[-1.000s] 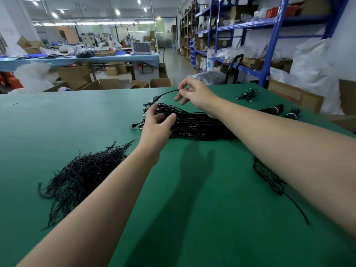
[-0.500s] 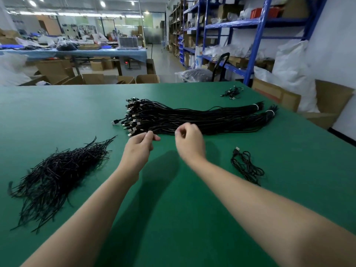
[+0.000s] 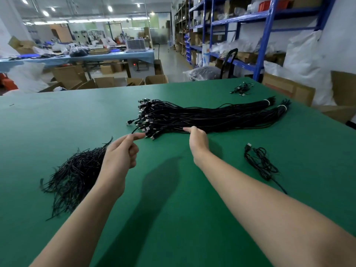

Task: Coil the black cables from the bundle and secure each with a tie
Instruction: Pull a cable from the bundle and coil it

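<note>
Flanking the bundle [image 3: 212, 118] — tie pile [image 3: 77, 170], part-hidden by left hand [image 3: 121, 157], and loose cable [image 3: 260, 164].

No text, label, brand or number readable anywhere.
Bluish marks on a white bag [image 3: 205, 54] by the blue shelves [image 3: 268, 35], too blurred to read; cardboard box [image 3: 287, 89] beside the green table [image 3: 57, 116] plain brown on its visible faces; plugs on the black cables [image 3: 212, 118] too small to show any marking; packages on the shelves and clutter on the far table [image 3: 96, 57] out of focus, nothing legible.
</note>
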The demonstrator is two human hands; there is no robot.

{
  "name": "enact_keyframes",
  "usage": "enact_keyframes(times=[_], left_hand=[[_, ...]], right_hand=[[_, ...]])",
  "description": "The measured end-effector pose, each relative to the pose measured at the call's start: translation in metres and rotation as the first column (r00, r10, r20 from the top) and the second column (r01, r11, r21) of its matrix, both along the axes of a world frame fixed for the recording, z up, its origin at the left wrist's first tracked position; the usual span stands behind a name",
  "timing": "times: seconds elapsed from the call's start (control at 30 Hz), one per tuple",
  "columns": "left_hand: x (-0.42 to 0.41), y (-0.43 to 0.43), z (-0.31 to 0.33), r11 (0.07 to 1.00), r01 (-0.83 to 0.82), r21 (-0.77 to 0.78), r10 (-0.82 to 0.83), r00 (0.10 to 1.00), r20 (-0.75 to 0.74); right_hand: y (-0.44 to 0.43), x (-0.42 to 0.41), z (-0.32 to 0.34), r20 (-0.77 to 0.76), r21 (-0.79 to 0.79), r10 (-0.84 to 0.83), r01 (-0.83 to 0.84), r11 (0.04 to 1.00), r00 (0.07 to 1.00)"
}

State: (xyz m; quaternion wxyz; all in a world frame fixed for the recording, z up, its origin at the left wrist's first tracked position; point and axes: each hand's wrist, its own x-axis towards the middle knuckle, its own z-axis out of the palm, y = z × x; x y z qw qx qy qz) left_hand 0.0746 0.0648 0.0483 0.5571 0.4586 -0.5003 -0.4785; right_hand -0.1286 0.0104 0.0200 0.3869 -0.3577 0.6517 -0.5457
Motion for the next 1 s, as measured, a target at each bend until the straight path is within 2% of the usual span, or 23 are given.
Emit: enact_keyframes(times=[0.03, 0.07, 0.1, 0.13, 0.27, 0.43, 0.53, 0.63, 0.73, 0.83, 0.9, 1.0], left_hand=[[-0.005, 0.002, -0.006, 1.000, 0.017, 0.014, -0.017, 1.000, -0.007], [-0.012, 0.006, -0.012, 0.998, 0.047, 0.029, -0.047, 0.999, 0.001], [-0.020, 0.011, -0.018, 0.996, 0.082, 0.044, -0.084, 0.996, 0.026], [-0.028, 0.018, -0.024, 0.990, 0.126, 0.057, -0.129, 0.990, 0.056], [-0.039, 0.045, -0.045, 0.949, 0.295, 0.107, -0.302, 0.952, 0.055], [-0.032, 0.054, -0.040, 0.915, 0.399, 0.059, -0.400, 0.881, 0.253], [-0.041, 0.062, -0.033, 0.910, 0.414, 0.006, -0.400, 0.876, 0.270], [-0.050, 0.072, -0.029, 0.907, 0.422, -0.009, -0.413, 0.891, 0.190], [-0.054, 0.081, -0.028, 0.897, 0.441, -0.025, -0.434, 0.891, 0.135], [-0.054, 0.091, -0.035, 0.889, 0.458, 0.012, -0.456, 0.884, 0.102], [-0.053, 0.097, -0.040, 0.871, 0.490, 0.043, -0.491, 0.860, 0.139], [-0.045, 0.097, -0.039, 0.838, 0.546, 0.014, -0.532, 0.811, 0.244]], right_hand=[[0.008, 0.011, 0.006, 0.250, -0.053, 0.089, -0.079, 0.996, 0.964], [0.016, 0.022, 0.011, 0.476, -0.122, 0.202, -0.163, 0.979, 0.856], [0.025, 0.031, 0.016, 0.620, -0.179, 0.279, -0.214, 0.960, 0.733], [0.034, 0.037, 0.021, 0.682, -0.213, 0.320, -0.240, 0.947, 0.657], [0.063, 0.034, 0.039, 0.752, -0.285, 0.341, -0.187, 0.940, 0.565], [0.095, 0.006, 0.052, 0.817, -0.319, 0.289, -0.026, 0.947, 0.499], [0.116, 0.000, 0.050, 0.783, -0.335, 0.354, -0.134, 0.933, 0.512], [0.134, 0.003, 0.040, 0.718, -0.306, 0.397, -0.254, 0.918, 0.572], [0.147, 0.005, 0.032, 0.714, -0.290, 0.387, -0.256, 0.922, 0.584], [0.157, 0.004, 0.028, 0.770, -0.295, 0.360, -0.207, 0.933, 0.528], [0.161, 0.002, 0.026, 0.787, -0.305, 0.361, -0.193, 0.933, 0.500], [0.167, -0.002, 0.027, 0.766, -0.278, 0.387, -0.278, 0.919, 0.513]])
